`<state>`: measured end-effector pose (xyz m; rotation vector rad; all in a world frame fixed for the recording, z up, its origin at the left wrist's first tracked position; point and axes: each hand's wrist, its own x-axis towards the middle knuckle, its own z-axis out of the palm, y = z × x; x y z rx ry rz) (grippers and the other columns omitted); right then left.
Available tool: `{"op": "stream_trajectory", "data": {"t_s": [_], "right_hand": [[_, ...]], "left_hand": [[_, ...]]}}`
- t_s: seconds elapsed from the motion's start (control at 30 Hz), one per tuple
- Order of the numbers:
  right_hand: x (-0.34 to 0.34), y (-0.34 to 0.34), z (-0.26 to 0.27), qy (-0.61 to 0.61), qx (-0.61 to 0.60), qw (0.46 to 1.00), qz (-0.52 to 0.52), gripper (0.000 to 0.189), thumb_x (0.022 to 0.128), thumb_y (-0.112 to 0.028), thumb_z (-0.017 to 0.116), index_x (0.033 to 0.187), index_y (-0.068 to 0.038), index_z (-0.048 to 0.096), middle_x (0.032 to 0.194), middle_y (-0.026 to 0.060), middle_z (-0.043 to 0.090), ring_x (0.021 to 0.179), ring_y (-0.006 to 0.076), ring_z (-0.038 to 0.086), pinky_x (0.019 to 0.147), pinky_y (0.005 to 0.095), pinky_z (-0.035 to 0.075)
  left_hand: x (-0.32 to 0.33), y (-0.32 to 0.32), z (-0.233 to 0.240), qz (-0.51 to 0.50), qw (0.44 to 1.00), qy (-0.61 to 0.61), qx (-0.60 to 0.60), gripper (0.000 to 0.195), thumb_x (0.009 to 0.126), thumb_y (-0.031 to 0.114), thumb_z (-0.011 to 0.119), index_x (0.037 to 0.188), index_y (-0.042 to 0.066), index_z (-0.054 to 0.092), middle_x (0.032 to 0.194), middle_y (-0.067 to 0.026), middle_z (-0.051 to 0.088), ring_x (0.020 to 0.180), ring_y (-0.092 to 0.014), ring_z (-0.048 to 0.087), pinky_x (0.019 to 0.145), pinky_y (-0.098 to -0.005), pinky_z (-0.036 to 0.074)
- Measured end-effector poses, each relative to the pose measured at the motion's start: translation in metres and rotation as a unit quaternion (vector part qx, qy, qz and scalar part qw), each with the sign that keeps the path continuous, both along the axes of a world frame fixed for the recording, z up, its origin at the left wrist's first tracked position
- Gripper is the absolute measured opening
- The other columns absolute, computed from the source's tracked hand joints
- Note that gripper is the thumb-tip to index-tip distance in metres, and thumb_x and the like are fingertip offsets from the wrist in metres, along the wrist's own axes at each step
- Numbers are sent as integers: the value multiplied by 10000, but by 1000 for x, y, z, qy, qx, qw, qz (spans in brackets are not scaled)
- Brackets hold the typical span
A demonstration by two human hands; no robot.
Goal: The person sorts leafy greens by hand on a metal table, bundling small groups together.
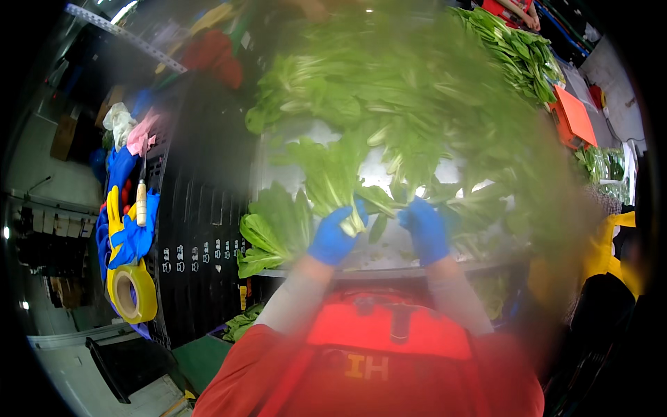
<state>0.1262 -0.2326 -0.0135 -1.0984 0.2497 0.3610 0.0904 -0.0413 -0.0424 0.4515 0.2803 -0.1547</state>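
My left hand (pixel 333 235), in a blue glove, is closed around the pale stem base of a leafy green vegetable bunch (pixel 333 182), whose leaves fan out away from me. My right hand (pixel 424 229), gloved the same way, is at the stem of a loose green leaf (pixel 379 199); blur hides whether its fingers grip that leaf. Beyond both hands a large heap of leafy greens (pixel 375 94) covers much of the metal table (pixel 372 258). Another green bunch (pixel 271 234) lies left of my left hand.
A black plastic crate (pixel 195 208) stands at the left. Along it are a roll of yellow tape (pixel 134 294), a wooden-handled tool (pixel 141 203) and blue and yellow gloves (pixel 125 240). An orange box (pixel 573 117) and more greens (pixel 513 54) are at upper right, near another person's arm (pixel 516 11).
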Motion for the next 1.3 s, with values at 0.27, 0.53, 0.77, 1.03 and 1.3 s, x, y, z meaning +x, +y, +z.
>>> {"op": "stream_trajectory", "data": {"t_s": [0.27, 0.53, 0.77, 1.03, 1.3], "right_hand": [[-16, 39, 18, -39, 18, 997, 68, 318, 819, -63, 513, 1129, 8, 498, 883, 76, 601, 732, 105, 550, 676, 214, 443], [-23, 48, -1, -313, -273, 904, 100, 237, 764, -69, 547, 998, -49, 578, 785, 106, 600, 639, 168, 567, 584, 265, 447], [-9, 29, -4, -326, -363, 830, 270, 195, 753, -199, 583, 885, -57, 606, 702, 127, 583, 591, 248, 565, 541, 317, 441], [6, 11, -39, -287, -455, 813, 223, 234, 732, -290, 603, 699, -58, 608, 613, 102, 570, 573, 295, 555, 524, 368, 431], [26, -6, -83, -143, -432, 876, 161, 227, 775, -221, 572, 932, -57, 573, 775, 73, 594, 637, 163, 555, 616, 280, 449]], "left_hand": [[-2, -18, -15, 2, 999, 47, 2, 249, 822, 97, 466, 1036, -27, 495, 907, -114, 560, 814, -207, 541, 740, -317, 440], [-6, -20, 7, 35, 996, 69, 42, 226, 800, 84, 504, 1003, -8, 540, 885, -105, 582, 780, -191, 561, 712, -296, 448], [-19, -12, 20, 7, 971, 41, 234, 218, 746, 12, 558, 964, 7, 548, 844, -80, 585, 680, -159, 567, 578, -261, 455], [-39, 16, -39, -30, 967, 153, 201, 230, 766, 46, 544, 985, -19, 528, 854, -109, 575, 743, -214, 571, 663, -309, 474], [-16, 26, -8, 49, 997, 64, 5, 366, 769, 38, 483, 1125, -33, 438, 978, -126, 550, 879, -237, 535, 815, -354, 423]]}}
